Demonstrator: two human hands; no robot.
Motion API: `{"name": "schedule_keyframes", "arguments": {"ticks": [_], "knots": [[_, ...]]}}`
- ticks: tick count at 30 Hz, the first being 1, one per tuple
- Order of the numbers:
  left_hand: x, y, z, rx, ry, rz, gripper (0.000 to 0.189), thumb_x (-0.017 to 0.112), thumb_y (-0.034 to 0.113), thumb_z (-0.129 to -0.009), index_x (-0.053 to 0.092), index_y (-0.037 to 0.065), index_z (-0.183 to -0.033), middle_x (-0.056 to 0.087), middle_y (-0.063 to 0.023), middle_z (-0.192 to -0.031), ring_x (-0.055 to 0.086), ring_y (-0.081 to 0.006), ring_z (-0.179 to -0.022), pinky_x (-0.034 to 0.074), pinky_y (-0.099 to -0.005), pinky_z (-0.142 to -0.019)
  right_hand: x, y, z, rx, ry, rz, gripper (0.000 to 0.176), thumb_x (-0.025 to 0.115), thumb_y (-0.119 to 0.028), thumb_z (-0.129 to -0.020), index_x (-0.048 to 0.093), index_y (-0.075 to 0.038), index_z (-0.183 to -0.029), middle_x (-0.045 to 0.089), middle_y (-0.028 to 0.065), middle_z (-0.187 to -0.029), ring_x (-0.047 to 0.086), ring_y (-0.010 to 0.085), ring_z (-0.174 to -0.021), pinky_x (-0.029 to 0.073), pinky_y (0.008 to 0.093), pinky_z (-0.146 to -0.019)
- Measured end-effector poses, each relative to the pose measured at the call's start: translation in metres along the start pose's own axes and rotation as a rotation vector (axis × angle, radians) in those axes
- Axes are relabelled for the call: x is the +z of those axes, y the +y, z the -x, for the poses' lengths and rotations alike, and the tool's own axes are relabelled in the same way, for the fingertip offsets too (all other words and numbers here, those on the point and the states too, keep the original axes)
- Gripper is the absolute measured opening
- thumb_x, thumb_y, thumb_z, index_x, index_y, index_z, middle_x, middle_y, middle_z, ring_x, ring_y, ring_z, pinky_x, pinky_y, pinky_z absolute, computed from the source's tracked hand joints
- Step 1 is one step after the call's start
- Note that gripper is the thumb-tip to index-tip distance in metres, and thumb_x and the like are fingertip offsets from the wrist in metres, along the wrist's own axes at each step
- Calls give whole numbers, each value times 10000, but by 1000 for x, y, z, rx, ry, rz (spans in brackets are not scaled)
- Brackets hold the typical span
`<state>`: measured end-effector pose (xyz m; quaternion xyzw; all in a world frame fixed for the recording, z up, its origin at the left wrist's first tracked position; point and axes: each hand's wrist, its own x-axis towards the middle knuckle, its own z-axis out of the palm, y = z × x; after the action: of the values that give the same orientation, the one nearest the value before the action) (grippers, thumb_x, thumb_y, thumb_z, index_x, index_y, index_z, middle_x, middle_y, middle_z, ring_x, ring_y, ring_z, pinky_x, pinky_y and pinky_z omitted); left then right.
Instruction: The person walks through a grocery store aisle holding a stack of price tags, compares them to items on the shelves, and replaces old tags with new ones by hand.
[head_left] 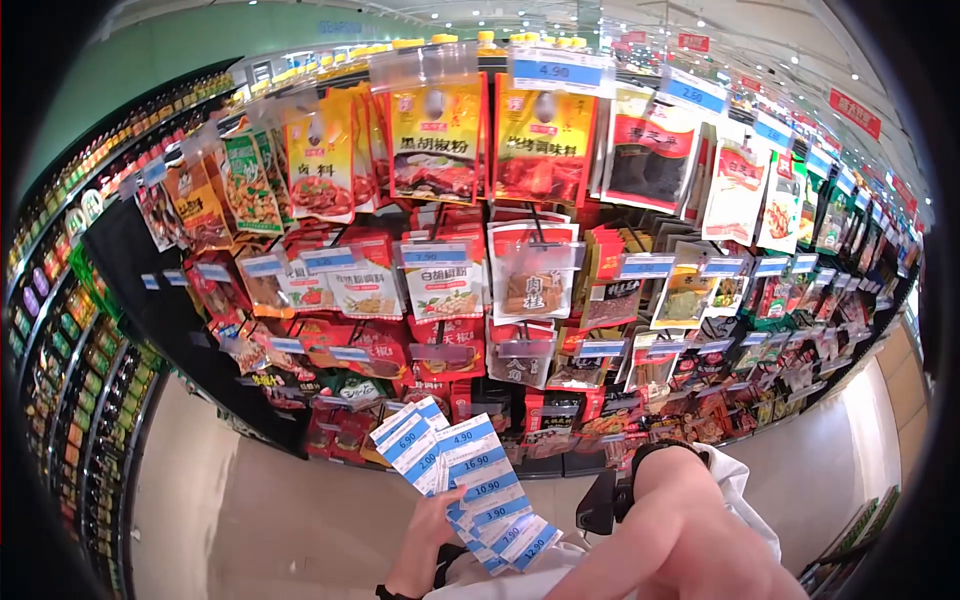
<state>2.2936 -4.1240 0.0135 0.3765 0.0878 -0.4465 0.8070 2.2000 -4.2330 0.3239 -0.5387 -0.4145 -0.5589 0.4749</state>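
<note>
My left hand (pixel 430 518) is closed on a fanned bunch of price label sheets (pixel 485 488), low in the middle of the view. The sheets are white and blue, with prices such as 16.90, 10.90 and 3.90. A dark band circles the left wrist. At lower right, bare skin of my right arm (pixel 675 530) comes close to the camera, with a black strapped device (pixel 603 503) beside it. The right fingers cannot be made out. Beyond the labels hangs a rack of seasoning packets, including a yellow and red packet (pixel 433 140).
Blue and white price tags (pixel 556 72) hang in front of the packets on their hooks. Bottle shelves (pixel 75 430) curve along the left side. Pale floor (pixel 270 510) runs below the rack. A dark shelf edge (pixel 860 535) stands at lower right.
</note>
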Motion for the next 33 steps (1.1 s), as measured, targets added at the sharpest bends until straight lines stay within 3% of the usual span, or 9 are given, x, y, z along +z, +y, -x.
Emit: {"name": "schedule_keyframes", "arguments": {"ticks": [6,13,15,17,20,22,24,26,33], "knots": [[-9,12,2,12,-15,-1,404,563,-40,-748,472,7,-1139,537,-130,-1090,529,-275,-983,432,-417,-839,19,-2,6,136,67,33,280,626,-13,-710,530,-60,-969,580,106,-905,522,167,-687,444,257,-586],[2,62,27,80,224,-72,407,569,-50,-739,486,13,-1133,546,-134,-1082,527,-284,-992,418,-429,-851,42,1,3,434,106,-42,309,632,-24,-690,497,-115,-953,592,72,-871,528,192,-658,476,301,-568],[-19,71,24,60,234,-35,409,568,-54,-736,489,16,-1131,549,-136,-1079,531,-288,-989,419,-434,-849,0,29,23,360,-310,-254,385,566,33,-729,479,-100,-1080,560,194,-921,567,324,-692,488,373,-572],[-36,80,26,173,158,-4,410,548,-46,-738,484,6,-1140,555,-137,-1093,542,-284,-989,427,-419,-846,10,70,50,13,-84,-342,253,468,37,-754,555,-15,-985,500,241,-1072,581,347,-806,486,406,-667],[-56,101,31,238,69,61,423,554,-59,-724,487,7,-1136,558,-134,-1083,548,-286,-977,430,-406,-843,-1,75,84,437,-78,197,410,434,65,-724,430,-11,-1126,500,199,-1008,589,260,-768,483,352,-662],[-77,113,32,237,104,44,416,556,-60,-725,491,8,-1131,560,-134,-1075,547,-287,-978,428,-411,-846,-1,91,108,542,-20,222,358,417,78,-734,480,1,-1078,529,180,-989,582,224,-769,469,300,-687],[-90,126,34,178,236,38,420,556,-67,-724,484,9,-1131,563,-135,-1060,546,-290,-981,427,-423,-847,-11,101,140,844,-127,218,281,399,89,-760,526,26,-1003,568,145,-947,575,159,-752,463,259,-678],[-88,142,44,164,261,25,420,549,-74,-726,475,10,-1131,563,-141,-1053,549,-292,-976,439,-436,-838,3,105,158,1151,-20,201,216,393,82,-795,552,39,-935,597,103,-902,561,99,-734,455,229,-658],[-106,165,41,177,112,4,385,548,-56,-750,473,-18,-1126,557,-166,-1048,564,-295,-948,477,-430,-796,48,115,186,1299,-260,243,209,472,27,-819,562,6,-1007,608,71,-852,577,112,-746,468,232,-674]]}}
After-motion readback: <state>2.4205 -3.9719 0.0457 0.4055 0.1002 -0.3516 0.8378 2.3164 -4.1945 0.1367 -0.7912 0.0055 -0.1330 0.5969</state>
